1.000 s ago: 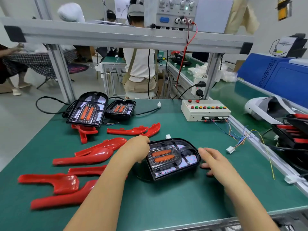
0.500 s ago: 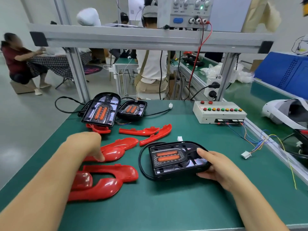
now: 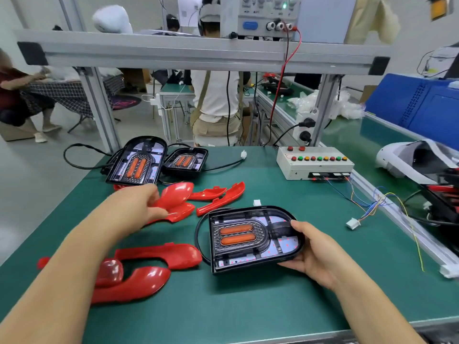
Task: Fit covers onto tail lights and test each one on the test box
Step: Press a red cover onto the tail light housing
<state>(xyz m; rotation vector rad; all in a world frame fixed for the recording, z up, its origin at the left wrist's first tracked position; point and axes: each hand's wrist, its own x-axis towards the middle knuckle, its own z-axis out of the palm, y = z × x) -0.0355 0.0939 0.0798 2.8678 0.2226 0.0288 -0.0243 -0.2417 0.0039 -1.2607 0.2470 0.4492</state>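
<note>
From the head view, my left forearm reaches in from the lower left, slanting up over the desk [image 3: 248, 309]. My left hand [image 3: 139, 207] is turned knuckles up, and its fingers [image 3: 155, 194] are curled round the near end of a red cover [image 3: 177, 201], with the thumb pinching from below. The cover's rounded end tips up and away to the right. I cannot tell whether it is clear of the desk.

My right forearm comes in from the lower right. My right hand [image 3: 313, 254] grips the rounded right end of the tail light [image 3: 250, 239], thumb hooked over its top rim and the other fingers curled beneath its near edge. The tail light lies face up near the middle of the desk, uncovered, with its black cable [image 3: 198, 234] looped round its left side.

Two more red covers [image 3: 159, 254] lie under my left forearm, close to the tail light's left edge. Narrow red pieces [image 3: 218, 194] sit just beyond the tail light, beside the held cover. Two other tail lights [image 3: 137, 162] rest at the far left edge.

The test box [image 3: 314, 165] stands at the far right, well apart from my hands, with bare green mat between it and the tail light. A white connector [image 3: 352, 223] on coloured wires lies near the right rail. The strip along the near edge is open too.
</note>
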